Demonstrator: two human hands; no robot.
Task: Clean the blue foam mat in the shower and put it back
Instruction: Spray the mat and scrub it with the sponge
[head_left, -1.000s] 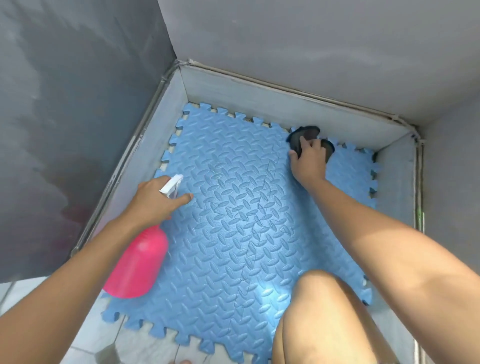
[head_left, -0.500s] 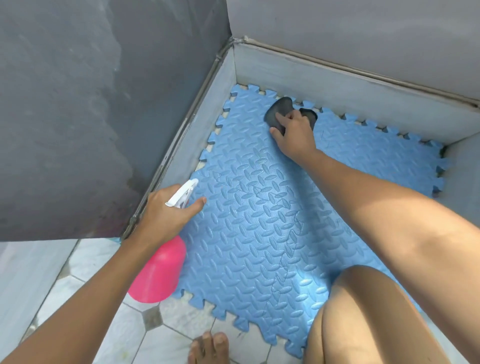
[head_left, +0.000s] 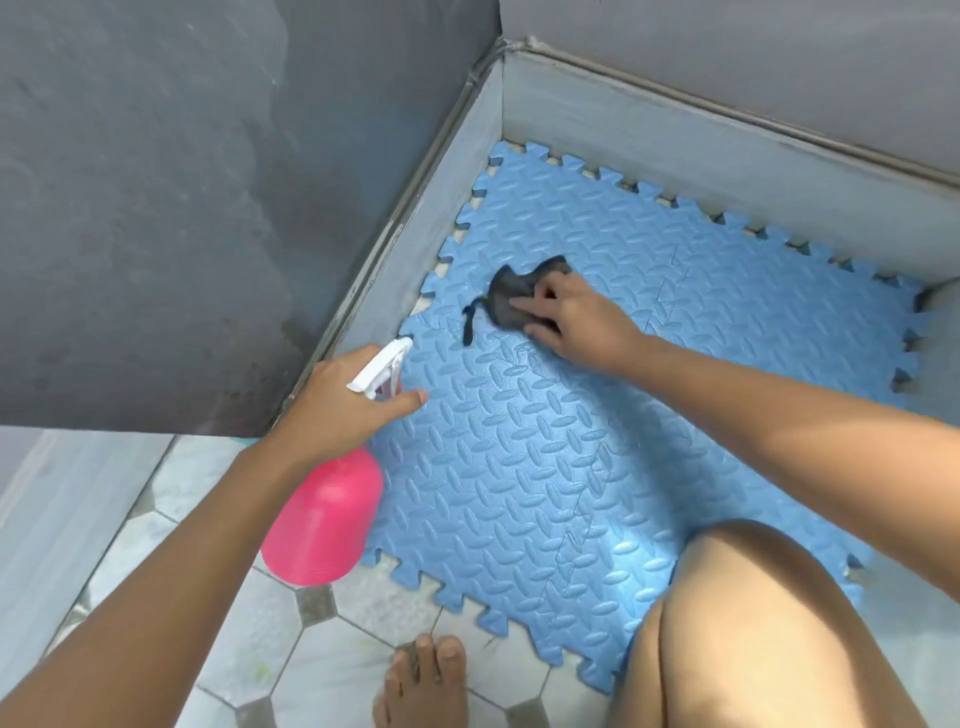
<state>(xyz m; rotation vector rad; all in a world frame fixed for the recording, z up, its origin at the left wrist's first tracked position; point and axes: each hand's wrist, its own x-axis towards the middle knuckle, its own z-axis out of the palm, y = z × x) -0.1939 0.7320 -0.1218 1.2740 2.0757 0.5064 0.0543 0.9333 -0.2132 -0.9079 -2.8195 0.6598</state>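
Fingers (head_left: 525, 303) of the right hand (head_left: 576, 325) press flat, close together, on the dark cloth (head_left: 505, 296) atop the blue foam mat (head_left: 519, 467) lying in the shower (head_left: 675, 148), where hard strokes may shift the mat or part its seams; the left hand (head_left: 337, 410) grips the spray bottle (head_left: 324, 525).

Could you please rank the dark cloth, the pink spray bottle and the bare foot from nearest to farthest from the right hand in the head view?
1. dark cloth: directly under the right hand, touching its fingers.
2. pink spray bottle: lower left, held in the left hand.
3. bare foot: on the floor tiles, bottom of view.
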